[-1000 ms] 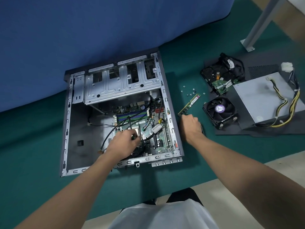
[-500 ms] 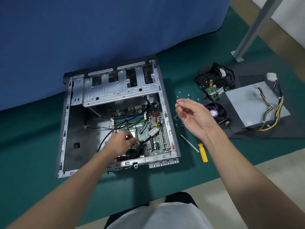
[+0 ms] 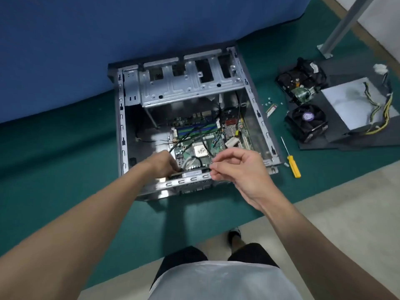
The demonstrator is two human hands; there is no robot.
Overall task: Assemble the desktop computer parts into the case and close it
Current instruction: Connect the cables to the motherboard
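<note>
Right hand [image 3: 240,169] hovers over the near edge of the open case [image 3: 121,126], pinching what looks like a screw [image 3: 213,162]. Left hand [image 3: 163,164] reaches inside beside the motherboard [image 3: 199,149], its grip hidden. Black cables [image 3: 238,114] cross the board. Screwdriver [image 3: 292,163], fan [image 3: 307,122] and power supply [image 3: 350,105] lie to the right.

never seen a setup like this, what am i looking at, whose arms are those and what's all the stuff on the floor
One camera, worn on a person's head, looks down at their own two arms. An open computer case lies on green flooring, its motherboard showing. The left hand reaches inside; what it touches is hidden. The right hand pinches a tiny part, too small to name. To the right lie a yellow-handled screwdriver, a cooling fan, a hard drive and a power supply.
</note>
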